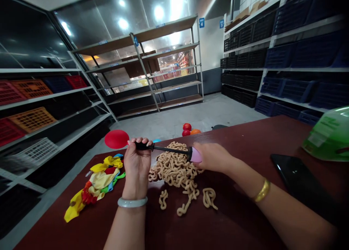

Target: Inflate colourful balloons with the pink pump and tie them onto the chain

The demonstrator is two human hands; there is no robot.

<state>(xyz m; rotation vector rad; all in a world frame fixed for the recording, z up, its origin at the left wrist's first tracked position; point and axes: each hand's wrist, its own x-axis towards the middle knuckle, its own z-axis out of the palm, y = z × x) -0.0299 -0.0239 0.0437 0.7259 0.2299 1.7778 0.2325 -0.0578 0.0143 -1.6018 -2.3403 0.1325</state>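
Note:
My left hand (138, 162) is closed around the black handle of a thin black rod-shaped tool (169, 148), held level above the table. My right hand (214, 156) pinches a light purple piece, which looks like a balloon (196, 155), at the tool's wide black end. Below and behind the tool lies a heap of tan, curly, noodle-like strands (174, 170), with a few loose pieces in front. Left of my left hand is a pile of limp, colourful balloons (105, 177). A smooth red oval, balloon-like thing (116, 139) shows just beyond that hand; whether it touches the tool I cannot tell.
The dark red table (218, 221) bears a black phone (293, 173) and a green, see-through bag or bottle (329, 137) at right. Red and orange round things (187, 127) show past the far edge. Racks with crates (32, 119) flank the room; a shelf unit (160, 84) stands behind.

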